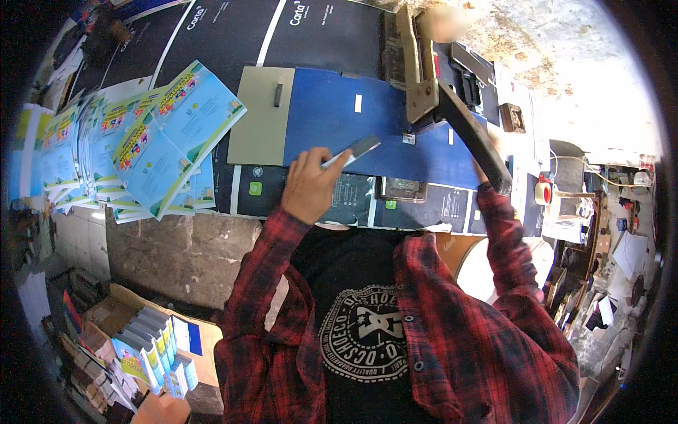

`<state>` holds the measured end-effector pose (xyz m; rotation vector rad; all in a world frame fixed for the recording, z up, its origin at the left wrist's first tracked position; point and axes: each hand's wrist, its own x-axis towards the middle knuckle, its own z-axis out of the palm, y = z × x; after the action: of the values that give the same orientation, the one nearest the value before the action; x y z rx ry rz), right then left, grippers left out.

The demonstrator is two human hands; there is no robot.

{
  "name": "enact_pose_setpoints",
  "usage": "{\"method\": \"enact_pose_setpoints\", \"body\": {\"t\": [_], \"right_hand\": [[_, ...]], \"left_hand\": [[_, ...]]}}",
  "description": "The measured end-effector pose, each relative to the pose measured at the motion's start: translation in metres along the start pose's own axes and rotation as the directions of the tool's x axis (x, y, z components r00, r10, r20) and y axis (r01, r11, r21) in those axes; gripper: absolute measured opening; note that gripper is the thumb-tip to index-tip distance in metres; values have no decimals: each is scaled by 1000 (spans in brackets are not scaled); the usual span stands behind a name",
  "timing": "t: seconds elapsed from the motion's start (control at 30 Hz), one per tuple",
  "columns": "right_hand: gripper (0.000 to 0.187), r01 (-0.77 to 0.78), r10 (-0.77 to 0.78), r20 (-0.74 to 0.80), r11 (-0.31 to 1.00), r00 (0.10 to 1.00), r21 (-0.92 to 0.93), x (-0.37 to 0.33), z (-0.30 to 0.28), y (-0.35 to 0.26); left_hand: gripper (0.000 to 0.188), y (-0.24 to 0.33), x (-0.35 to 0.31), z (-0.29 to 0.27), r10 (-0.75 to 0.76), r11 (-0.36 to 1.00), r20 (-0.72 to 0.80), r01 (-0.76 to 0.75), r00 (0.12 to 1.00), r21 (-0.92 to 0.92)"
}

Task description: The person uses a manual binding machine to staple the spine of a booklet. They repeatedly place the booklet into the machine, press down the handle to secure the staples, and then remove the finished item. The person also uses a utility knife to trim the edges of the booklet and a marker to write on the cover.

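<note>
My left hand (309, 185) is closed around a narrow grey-and-white bar-shaped piece (361, 150), held over the lower edge of a long blue board (321, 116). The exact kind of the piece is unclear. My right hand (483, 172) is at the right end of the board, beside the dark lever arm (474, 134) of a beige bench device (421, 88). Its fingers are mostly hidden and washed out by glare. A greenish-grey panel (258, 120) adjoins the blue board, with a small dark grey bar (277, 95) on it.
Many light-blue printed sheets (187, 116) lie fanned at the left of the black-covered table (233, 28). A wooden block (404, 189) sits at the near edge. Tape rolls (542, 193) stand at the right. Stacked booklets (152, 346) fill a box at lower left.
</note>
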<state>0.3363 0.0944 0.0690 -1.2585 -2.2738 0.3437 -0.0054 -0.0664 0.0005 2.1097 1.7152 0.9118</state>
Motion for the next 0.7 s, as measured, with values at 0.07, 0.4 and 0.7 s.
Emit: {"method": "enact_pose_setpoints", "body": {"t": [0.07,0.4,0.7], "right_hand": [[37,-82,87,52,992,995,-92,-38,49,19],[65,27,20,156,955,988,-295,-39,111,-34],[69,70,-28,179,970,984,-234,-50,118,-73]], "left_hand": [[50,-4,-12,-9,-69,996,-48,66,996,-56],[52,10,-58,-24,-261,956,-104,242,960,-166],[52,15,-55,-19,-256,951,-107,231,961,-205]]}}
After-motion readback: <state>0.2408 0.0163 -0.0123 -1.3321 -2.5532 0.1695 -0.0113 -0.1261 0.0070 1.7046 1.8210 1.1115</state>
